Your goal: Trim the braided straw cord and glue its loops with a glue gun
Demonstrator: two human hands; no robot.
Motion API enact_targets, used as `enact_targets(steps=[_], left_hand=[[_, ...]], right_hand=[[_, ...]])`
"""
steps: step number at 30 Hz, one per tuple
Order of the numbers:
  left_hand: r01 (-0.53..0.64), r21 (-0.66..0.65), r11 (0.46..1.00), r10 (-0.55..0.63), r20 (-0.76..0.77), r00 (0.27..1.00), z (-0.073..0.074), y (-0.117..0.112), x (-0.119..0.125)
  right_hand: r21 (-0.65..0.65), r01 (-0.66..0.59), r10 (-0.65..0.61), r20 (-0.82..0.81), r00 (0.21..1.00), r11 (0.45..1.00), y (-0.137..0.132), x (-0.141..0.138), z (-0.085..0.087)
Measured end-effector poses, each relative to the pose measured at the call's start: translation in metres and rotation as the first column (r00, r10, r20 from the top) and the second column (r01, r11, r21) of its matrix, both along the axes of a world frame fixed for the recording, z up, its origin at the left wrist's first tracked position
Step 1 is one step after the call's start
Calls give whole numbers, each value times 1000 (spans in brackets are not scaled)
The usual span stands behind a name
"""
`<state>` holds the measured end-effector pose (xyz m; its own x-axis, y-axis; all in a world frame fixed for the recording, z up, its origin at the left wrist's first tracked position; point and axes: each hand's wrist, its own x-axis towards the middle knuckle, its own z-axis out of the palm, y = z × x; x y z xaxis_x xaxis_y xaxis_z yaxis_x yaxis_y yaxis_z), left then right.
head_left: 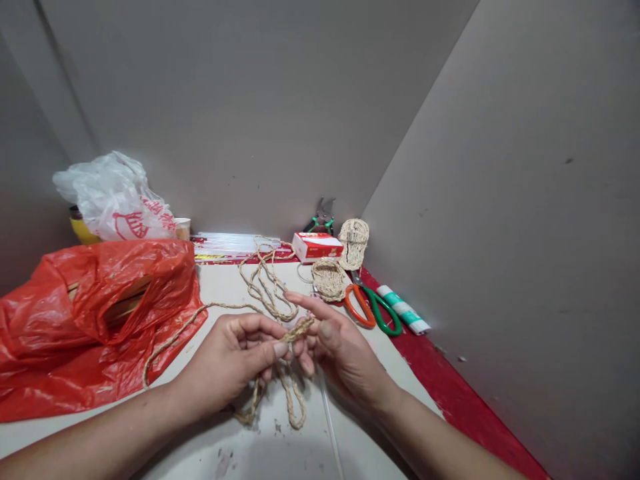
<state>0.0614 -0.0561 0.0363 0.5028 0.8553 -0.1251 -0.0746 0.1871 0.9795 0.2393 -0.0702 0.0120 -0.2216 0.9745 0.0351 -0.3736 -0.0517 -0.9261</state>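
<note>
Red bag (95, 347) is blocking the left side; loops of rope (277, 310) are cluttering the way ahead of the left hand (233, 353). Scissors (375, 311) are lying beyond the right hand (345, 353), the wall (500, 200) closing that flank. Bare board (260, 460) is leaving room between the forearms (125, 423), a thin stick (329, 413) interrupting it.

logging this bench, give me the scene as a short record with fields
left hand: pinches cord between thumb and fingers
right hand: at the same cord, index finger extended; grip unclear
table: more cord beyond and below the hands
left side: red bag, white bag behind it
right side: scissors
back: box, pruners, two woven pieces
</note>
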Motion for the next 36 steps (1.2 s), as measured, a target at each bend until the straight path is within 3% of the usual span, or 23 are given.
enact_targets(steps=[3, 8, 13, 25, 36], left_hand=[[-11, -13, 1000, 12, 19, 1000, 0, 1, 1], [37, -41, 998, -34, 54, 998, -1, 0, 1], [89, -115, 989, -79, 83, 993, -3, 3, -2], [97, -158, 983, -96, 18, 995, -7, 1, -3], [14, -91, 996, -13, 13, 1000, -7, 2, -1]], right_hand=[[18, -10, 10, -10, 1000, 1000, -2, -2, -4], [40, 99, -104, 143, 984, 994, -2, -4, -1], [76, 142, -151, 117, 982, 987, 4, 5, 6], [122, 99, -117, 156, 981, 988, 5, 10, 9], [23, 32, -31, -49, 998, 999, 7, 7, 3]])
